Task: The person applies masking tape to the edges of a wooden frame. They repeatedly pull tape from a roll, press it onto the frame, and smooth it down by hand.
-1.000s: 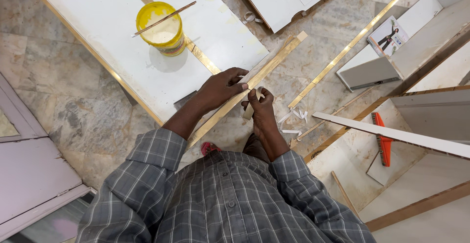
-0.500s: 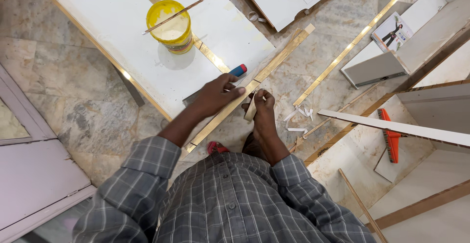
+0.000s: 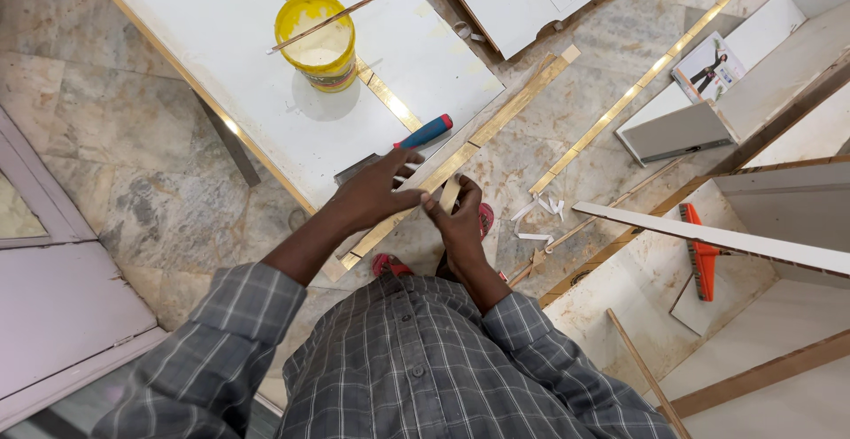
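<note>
My left hand (image 3: 376,193) and my right hand (image 3: 460,219) meet just off the corner of a white board (image 3: 266,94). Together they pinch a short, pale strip of tape (image 3: 449,193), the right hand gripping it upright and the left fingers pulling at its top end. A long gold-edged wooden strip (image 3: 482,134) runs diagonally under both hands. A scraper with a blue and red handle (image 3: 423,132) lies on the board's corner, just above my left fingers.
A yellow pot of glue (image 3: 317,39) with a stick across it stands on the board. Gold trim strips (image 3: 620,111) and white tape scraps (image 3: 536,213) lie on the marble floor. An orange tool (image 3: 704,253) rests in a white cabinet box at right.
Both hands have lifted slightly off the wooden strip. The left fingers have spread and shifted off the scraper handle, which now shows in full.
</note>
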